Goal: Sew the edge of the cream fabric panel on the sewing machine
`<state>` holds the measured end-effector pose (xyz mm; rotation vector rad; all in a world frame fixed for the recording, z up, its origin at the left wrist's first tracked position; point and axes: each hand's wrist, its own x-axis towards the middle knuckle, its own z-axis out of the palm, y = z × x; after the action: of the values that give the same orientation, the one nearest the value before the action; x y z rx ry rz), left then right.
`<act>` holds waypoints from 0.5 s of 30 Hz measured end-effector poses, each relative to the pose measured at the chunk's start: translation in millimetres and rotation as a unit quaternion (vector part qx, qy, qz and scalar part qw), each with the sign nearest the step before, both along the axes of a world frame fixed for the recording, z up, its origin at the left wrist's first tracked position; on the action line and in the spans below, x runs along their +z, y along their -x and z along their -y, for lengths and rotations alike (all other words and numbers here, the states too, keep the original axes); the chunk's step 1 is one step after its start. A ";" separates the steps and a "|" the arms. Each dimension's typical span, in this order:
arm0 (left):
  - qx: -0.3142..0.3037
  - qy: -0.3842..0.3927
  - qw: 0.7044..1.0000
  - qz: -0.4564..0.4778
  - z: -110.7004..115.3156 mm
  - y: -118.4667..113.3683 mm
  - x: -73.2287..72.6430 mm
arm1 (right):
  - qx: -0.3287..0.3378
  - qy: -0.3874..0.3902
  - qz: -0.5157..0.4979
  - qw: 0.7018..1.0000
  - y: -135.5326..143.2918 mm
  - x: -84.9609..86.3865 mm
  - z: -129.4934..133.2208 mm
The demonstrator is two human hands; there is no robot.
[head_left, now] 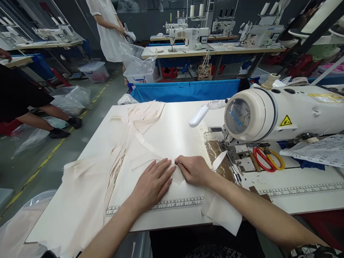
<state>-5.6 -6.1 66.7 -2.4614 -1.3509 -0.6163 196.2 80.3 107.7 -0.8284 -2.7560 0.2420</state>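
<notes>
Pale cream fabric lies on the white sewing table. My left hand rests palm down on it, its fingers stretched out and pointing up and right. Close beside its fingertips, my right hand has its fingers bent together in a pinch at the cloth's edge. A cream strip shows beyond my right wrist, and a fabric piece hangs over the front edge under my right forearm. More cream pieces are spread at the left of the table.
A white sewing machine stands at the right, with red-handled scissors below it. A printed ruler runs along the front. Paper lies at the right. Two people stand beyond the table, at the left and back.
</notes>
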 end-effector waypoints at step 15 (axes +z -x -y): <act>0.003 0.008 0.999 0.035 0.6 0.9 0.6 | 0.013 -0.026 0.085 0.996 -23.4 15.9 1.1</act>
<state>-6.4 -6.7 67.3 -2.4686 -1.3941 -0.6992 219.6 79.2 123.6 -0.8374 -2.9187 0.1070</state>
